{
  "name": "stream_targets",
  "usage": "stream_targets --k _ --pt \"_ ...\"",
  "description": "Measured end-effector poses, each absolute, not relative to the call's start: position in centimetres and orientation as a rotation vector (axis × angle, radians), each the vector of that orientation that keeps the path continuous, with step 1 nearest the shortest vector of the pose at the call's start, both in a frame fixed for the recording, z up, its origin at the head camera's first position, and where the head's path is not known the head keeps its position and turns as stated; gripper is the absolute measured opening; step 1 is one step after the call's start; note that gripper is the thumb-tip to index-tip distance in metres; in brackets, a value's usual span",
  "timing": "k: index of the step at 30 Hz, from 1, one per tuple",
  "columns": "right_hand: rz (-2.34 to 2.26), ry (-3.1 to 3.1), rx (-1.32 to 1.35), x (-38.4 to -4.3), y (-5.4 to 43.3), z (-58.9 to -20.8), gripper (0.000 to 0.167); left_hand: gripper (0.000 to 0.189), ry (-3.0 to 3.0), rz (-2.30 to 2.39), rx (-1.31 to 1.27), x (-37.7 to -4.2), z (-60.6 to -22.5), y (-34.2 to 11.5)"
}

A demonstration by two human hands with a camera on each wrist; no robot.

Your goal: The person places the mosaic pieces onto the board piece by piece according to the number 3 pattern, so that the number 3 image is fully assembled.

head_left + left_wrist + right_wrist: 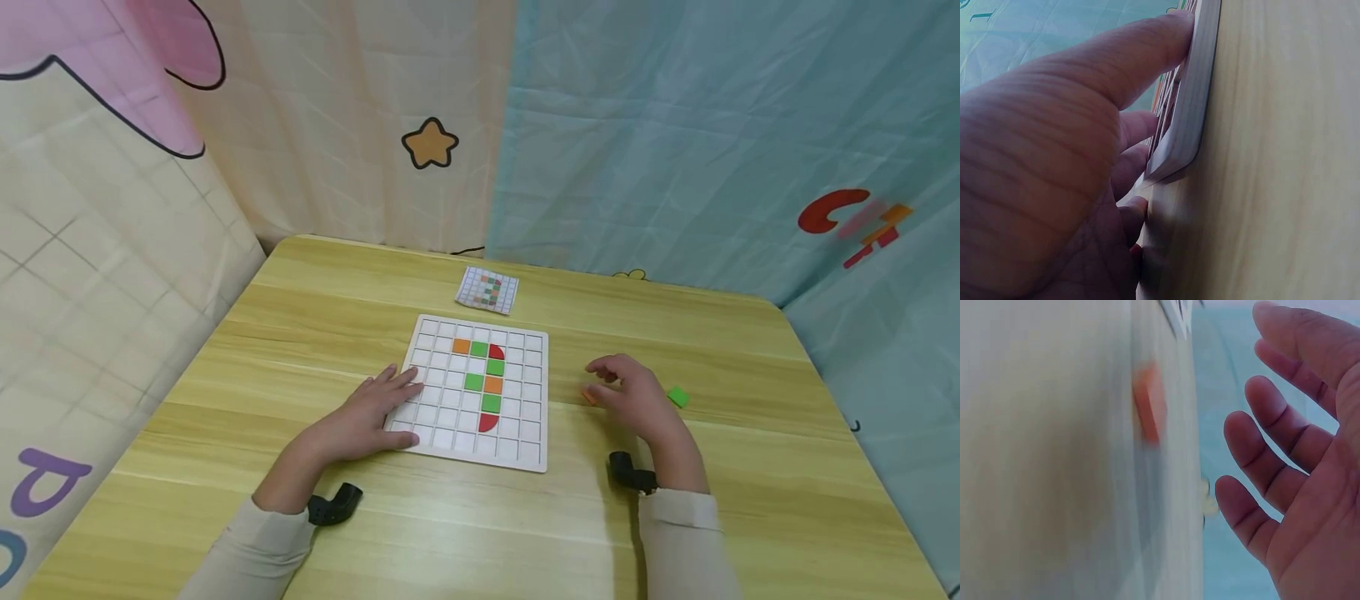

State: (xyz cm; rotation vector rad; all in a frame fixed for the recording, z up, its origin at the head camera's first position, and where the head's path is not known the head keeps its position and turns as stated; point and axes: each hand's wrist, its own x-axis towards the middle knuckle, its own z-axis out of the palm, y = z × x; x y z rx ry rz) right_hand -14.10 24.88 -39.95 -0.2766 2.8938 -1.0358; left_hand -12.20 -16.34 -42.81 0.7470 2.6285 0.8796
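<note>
A white square grid board (525, 433) lies on the table, with orange, green and red tiles set in some of its cells. My left hand (363, 421) rests spread at the board's left edge; in the left wrist view its thumb (1154, 47) lies on the rim. Right of the board, my right hand (636, 398) hovers over the table with loosely bent, parted fingers and nothing between them. Just below its fingertips lies a loose orange tile (1152, 403). A loose green tile (678, 396) lies to the right of that hand.
A small card (467, 290) printed with a coloured grid pattern lies behind the board. Curtains (637, 150) hang along the table's far side. A black wrist mount (337, 505) sits by the left wrist, another (626, 473) by the right.
</note>
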Motion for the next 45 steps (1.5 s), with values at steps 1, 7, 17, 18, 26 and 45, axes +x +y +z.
stream_targets --k 1,7,17,18,26,45 --pt "-1.04 2.894 -0.26 -14.0 25.6 -39.8 0.029 0.076 2.628 0.878 0.747 -12.2 -42.9 -16.3" --pt "-1.041 2.905 -0.184 -13.9 29.4 -39.3 0.038 0.077 2.627 0.877 0.742 -12.3 -43.0 -16.3" --pt "-1.052 2.877 -0.026 -13.9 34.3 -39.7 0.054 0.077 2.627 0.877 0.734 -12.2 -43.0 -16.3" --pt "-1.05 2.876 -0.018 -14.0 34.6 -39.8 0.054 0.077 2.625 0.877 0.726 -12.2 -43.0 -16.3" --pt "-1.012 2.855 0.03 -14.0 36.5 -40.8 0.054 0.077 2.627 0.878 0.732 -12.3 -43.1 -16.3" --pt "-1.001 2.777 -0.045 -13.8 37.9 -41.6 0.05 0.077 2.634 0.878 0.739 -12.2 -42.9 -16.4"
